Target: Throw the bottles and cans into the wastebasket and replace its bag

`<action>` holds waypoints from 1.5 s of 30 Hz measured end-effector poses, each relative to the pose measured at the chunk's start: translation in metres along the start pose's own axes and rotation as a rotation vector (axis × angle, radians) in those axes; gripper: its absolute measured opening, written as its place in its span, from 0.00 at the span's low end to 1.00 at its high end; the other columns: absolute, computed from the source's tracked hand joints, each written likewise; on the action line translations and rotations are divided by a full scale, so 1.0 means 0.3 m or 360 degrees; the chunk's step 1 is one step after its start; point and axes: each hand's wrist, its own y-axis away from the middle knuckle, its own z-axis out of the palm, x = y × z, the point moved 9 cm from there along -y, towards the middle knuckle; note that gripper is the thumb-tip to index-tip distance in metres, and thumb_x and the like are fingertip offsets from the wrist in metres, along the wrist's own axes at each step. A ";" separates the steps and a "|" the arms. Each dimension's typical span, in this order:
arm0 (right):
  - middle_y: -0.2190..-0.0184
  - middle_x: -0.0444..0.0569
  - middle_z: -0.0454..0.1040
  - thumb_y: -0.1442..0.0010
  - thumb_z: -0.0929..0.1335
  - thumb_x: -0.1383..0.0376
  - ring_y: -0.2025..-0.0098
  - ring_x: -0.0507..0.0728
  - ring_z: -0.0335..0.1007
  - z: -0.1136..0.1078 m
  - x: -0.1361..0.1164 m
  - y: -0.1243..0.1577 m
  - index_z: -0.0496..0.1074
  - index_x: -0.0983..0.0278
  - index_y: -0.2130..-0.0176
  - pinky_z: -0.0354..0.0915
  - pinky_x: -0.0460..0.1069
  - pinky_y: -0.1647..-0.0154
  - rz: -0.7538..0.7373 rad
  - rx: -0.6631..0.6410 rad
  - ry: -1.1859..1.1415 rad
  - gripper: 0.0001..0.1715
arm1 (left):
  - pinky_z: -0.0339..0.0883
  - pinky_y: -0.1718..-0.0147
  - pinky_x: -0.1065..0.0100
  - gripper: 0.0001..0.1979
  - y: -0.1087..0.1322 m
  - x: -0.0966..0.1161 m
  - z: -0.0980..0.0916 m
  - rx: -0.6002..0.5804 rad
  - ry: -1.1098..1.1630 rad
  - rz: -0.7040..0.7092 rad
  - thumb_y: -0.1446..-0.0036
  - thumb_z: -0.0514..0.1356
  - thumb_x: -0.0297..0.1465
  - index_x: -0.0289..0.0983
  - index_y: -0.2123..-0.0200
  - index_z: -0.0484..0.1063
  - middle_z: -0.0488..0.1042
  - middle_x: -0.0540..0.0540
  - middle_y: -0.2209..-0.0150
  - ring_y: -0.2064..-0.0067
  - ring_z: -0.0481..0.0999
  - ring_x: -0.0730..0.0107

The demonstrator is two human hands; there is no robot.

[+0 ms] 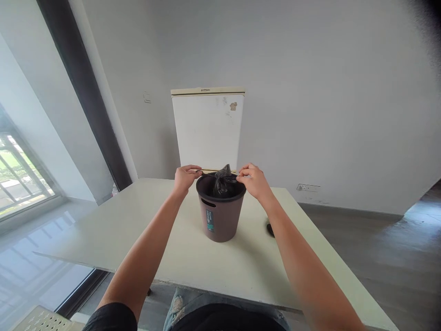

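Note:
A brownish-purple trash bin [223, 218] with a black rim stands upright on the table. Inside its mouth is a black garbage bag [223, 185], bunched together at the middle with a tuft sticking up. At the left of the rim, my left hand [186, 178] pinches one thin black end of the bag, drawn out sideways. My right hand [252, 179] pinches the opposite end at the right of the rim. Both ends look stretched apart from the gathered middle. The bag's lower part is hidden inside the bin.
The pale table [156, 200] carries the bin and a small black object [269, 229], partly behind my right forearm. Beyond the table stands a white refrigerator [206, 131] against the grey wall. A perforated plastic seat [43, 321] is at the lower left, with a window [24, 170] above.

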 end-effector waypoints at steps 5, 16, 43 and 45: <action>0.57 0.52 0.77 0.43 0.67 0.68 0.49 0.64 0.69 -0.013 0.023 0.052 0.69 0.60 0.79 0.64 0.61 0.45 0.0031 0.0025 0.0338 0.14 | 0.69 0.60 0.65 0.13 0.006 -0.046 -0.076 0.0120 -0.0175 -0.0008 0.57 0.74 0.34 0.37 0.66 0.83 0.81 0.47 0.75 0.66 0.80 0.62; 0.71 0.43 0.76 0.42 0.72 0.66 0.68 0.55 0.69 0.212 -0.211 -0.016 0.70 0.59 0.72 0.61 0.50 0.64 -0.0321 -0.0595 0.0207 0.09 | 0.70 0.58 0.67 0.14 0.138 0.303 0.121 -0.0149 -0.0178 0.0660 0.46 0.72 0.39 0.40 0.58 0.82 0.83 0.47 0.67 0.61 0.83 0.64; 0.65 0.48 0.66 0.27 0.64 0.47 0.55 0.56 0.64 -0.853 -0.013 -0.166 0.62 0.55 0.68 0.65 0.54 0.47 -0.0905 0.1429 -0.0427 0.21 | 0.61 0.72 0.66 0.21 0.047 -0.718 -0.126 -0.0002 -0.0807 -0.0157 0.39 0.53 0.43 0.39 0.78 0.71 0.72 0.45 0.80 0.74 0.70 0.62; 0.68 0.47 0.64 0.27 0.67 0.48 0.59 0.55 0.61 -0.857 0.084 -0.117 0.63 0.55 0.68 0.65 0.55 0.47 -0.0815 0.1398 -0.0438 0.21 | 0.61 0.73 0.66 0.21 0.049 -0.733 -0.103 -0.0100 -0.0816 -0.0143 0.40 0.53 0.44 0.39 0.79 0.71 0.72 0.46 0.81 0.75 0.70 0.63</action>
